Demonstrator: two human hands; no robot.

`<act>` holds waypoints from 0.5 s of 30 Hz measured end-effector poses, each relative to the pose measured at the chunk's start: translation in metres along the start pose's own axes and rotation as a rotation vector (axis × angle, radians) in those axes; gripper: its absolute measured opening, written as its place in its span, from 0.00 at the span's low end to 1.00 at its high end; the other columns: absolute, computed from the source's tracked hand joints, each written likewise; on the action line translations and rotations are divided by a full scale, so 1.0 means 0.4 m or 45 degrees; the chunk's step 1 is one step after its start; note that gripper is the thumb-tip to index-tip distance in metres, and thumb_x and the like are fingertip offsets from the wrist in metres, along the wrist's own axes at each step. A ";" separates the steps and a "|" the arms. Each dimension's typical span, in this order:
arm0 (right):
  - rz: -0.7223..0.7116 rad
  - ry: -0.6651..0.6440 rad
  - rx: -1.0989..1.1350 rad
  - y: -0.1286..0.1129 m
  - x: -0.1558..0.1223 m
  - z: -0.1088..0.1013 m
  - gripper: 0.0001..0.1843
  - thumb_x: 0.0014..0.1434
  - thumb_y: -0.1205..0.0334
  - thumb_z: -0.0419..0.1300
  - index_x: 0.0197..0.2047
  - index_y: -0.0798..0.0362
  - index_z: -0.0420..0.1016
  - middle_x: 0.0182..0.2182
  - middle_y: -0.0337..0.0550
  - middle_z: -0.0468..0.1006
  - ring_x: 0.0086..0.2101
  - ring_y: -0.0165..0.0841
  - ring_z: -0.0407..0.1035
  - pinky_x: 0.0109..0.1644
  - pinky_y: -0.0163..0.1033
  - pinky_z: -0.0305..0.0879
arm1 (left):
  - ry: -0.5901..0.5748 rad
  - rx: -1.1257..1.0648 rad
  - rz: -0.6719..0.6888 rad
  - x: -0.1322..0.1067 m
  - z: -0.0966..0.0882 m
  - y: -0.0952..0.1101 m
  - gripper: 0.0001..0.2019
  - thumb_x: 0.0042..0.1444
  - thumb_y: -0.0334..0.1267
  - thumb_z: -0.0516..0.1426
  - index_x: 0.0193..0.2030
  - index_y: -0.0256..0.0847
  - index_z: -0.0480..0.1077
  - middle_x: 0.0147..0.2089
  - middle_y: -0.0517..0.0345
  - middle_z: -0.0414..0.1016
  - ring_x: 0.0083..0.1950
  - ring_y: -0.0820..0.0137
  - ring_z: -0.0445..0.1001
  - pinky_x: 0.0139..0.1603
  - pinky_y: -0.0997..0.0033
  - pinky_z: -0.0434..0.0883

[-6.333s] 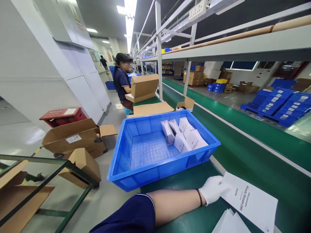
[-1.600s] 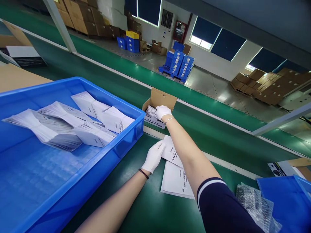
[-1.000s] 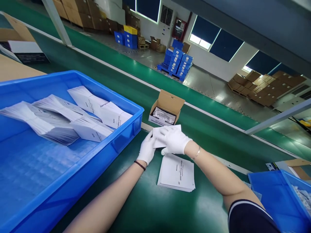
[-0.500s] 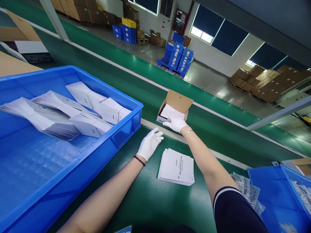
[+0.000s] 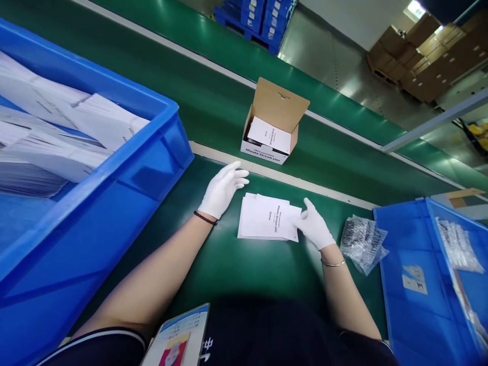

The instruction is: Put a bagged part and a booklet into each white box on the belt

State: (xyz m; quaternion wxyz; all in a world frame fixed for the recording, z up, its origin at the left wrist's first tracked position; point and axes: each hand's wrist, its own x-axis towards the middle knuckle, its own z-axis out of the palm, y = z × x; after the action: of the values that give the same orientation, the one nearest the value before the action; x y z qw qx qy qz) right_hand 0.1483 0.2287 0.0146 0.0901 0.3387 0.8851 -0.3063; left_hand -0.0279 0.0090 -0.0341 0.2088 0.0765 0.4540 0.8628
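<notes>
- Gloved hands frame a stack of white leaflets (image 5: pixel 268 223) on a green worktable (image 5: pixel 229 264), seen from the head camera, the only view on offer.
- Right hand (image 5: pixel 314 226), in a white glove, touches the stack's right edge; its fingertips (image 5: pixel 298 219) rest on the top sheet, fingers loosely spread and closed on nothing.
- Left hand (image 5: pixel 222 189), also gloved, rests on the table at about ten o'clock from the stack, just beside its upper left corner, fingers stretched out and slightly fanned, empty.
- Leaflet stack lies between the two hands with its long axis running roughly nine to three o'clock; the right hand is the nearer, already in contact, and the paper extends towards nine o'clock from those fingers.
- Open cardboard carton (image 5: pixel 272 127) sits at twelve o'clock on the green conveyor belt (image 5: pixel 213 101), well apart from both hands, flap upright, a white leaflet lying inside.
- Large blue crate (image 5: pixel 114 168) holding bundled leaflets fills the nine o'clock side; bubble-wrap bags (image 5: pixel 362 243) lie at three o'clock just beside a second blue bin (image 5: pixel 404 305).
- Badge on a lanyard (image 5: pixel 177 338) hangs at six o'clock.
</notes>
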 end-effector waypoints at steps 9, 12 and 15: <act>-0.284 0.135 0.613 -0.078 -0.026 -0.009 0.15 0.58 0.51 0.57 0.40 0.53 0.72 0.39 0.43 0.77 0.38 0.35 0.72 0.43 0.39 0.70 | -0.341 0.712 0.058 -0.046 0.025 0.025 0.43 0.43 0.56 0.68 0.64 0.39 0.64 0.61 0.45 0.69 0.63 0.52 0.65 0.63 0.60 0.64; -0.334 0.135 0.455 -0.092 -0.027 -0.006 0.13 0.63 0.54 0.54 0.45 0.51 0.74 0.46 0.41 0.76 0.44 0.33 0.71 0.49 0.36 0.68 | -0.125 0.988 0.005 -0.038 0.018 0.021 0.33 0.43 0.53 0.68 0.54 0.38 0.72 0.54 0.49 0.74 0.55 0.53 0.72 0.60 0.55 0.67; -0.282 0.358 0.145 -0.024 -0.033 -0.070 0.15 0.65 0.52 0.55 0.51 0.48 0.74 0.50 0.41 0.74 0.48 0.33 0.70 0.55 0.36 0.65 | 0.068 0.767 0.033 -0.023 0.015 0.016 0.27 0.47 0.52 0.66 0.49 0.35 0.73 0.53 0.50 0.75 0.54 0.56 0.72 0.61 0.52 0.68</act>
State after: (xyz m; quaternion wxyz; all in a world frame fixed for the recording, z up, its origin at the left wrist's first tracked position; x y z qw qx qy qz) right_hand 0.1533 0.2326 0.0464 -0.0882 0.2832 0.9021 -0.3135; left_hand -0.0196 0.0065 -0.0247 0.1538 0.1180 0.6939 0.6935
